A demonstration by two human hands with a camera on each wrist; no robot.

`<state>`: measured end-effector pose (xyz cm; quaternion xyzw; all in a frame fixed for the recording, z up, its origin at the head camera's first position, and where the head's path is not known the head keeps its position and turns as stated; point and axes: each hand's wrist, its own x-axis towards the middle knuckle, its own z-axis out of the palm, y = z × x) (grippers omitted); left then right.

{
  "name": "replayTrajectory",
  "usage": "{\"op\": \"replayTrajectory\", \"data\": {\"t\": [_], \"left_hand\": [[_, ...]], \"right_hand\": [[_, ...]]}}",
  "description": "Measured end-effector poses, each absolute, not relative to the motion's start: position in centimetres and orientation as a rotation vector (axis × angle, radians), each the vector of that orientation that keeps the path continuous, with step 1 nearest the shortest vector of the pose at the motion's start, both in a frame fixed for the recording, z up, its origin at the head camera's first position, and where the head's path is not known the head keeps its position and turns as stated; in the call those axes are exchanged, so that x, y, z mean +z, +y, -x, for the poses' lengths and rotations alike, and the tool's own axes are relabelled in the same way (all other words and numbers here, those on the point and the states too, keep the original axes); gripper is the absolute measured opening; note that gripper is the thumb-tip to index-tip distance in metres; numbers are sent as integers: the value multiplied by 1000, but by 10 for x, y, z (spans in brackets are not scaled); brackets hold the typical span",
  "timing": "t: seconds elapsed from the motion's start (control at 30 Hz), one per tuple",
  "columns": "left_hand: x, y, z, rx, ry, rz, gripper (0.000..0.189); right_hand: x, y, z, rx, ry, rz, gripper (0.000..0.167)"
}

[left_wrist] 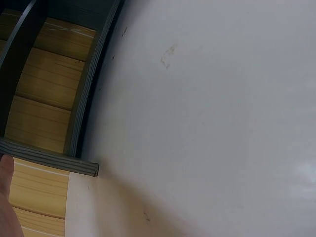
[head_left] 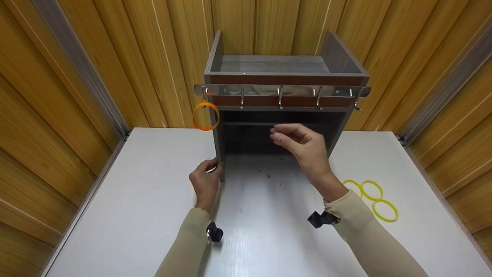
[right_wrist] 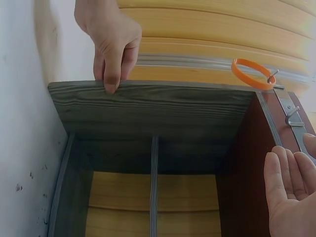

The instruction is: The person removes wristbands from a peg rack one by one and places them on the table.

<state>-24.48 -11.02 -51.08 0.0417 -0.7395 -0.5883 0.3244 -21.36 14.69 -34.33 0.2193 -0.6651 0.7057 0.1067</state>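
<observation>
My left hand (head_left: 205, 180) grips the front edge of the left side panel (head_left: 218, 144) of a dark grey wooden shelf, low near the table. In the right wrist view its thumb presses the panel's inner face and its fingers lie outside. An orange ring (head_left: 206, 129) hangs from the leftmost hook of the metal hook rail (head_left: 261, 90) on the shelf's front. My right hand (head_left: 307, 148) is raised in front of the shelf, below the rail. Its fingers are loosely bent with nothing between them. In the left wrist view only a bit of the left hand (left_wrist: 7, 197) shows.
Three yellow rings (head_left: 385, 220) lie together on the white table (head_left: 153, 200), right of my right forearm. The other hooks on the rail carry no ring. Yellow wood-patterned walls (head_left: 269, 23) enclose the table at the back and on both sides.
</observation>
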Motion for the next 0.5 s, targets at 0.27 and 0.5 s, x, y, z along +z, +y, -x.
{"op": "replayTrajectory", "data": {"t": [0.27,0.5], "left_hand": [[-511,-108,245,-1570,-1923,-104,13],[-512,-107,245,-1575,-1921,-107,13]], "right_hand": [[-342,135,219,2104,-1930,-687,23],[-338,122,222,2145,-1899,-669,23]]}}
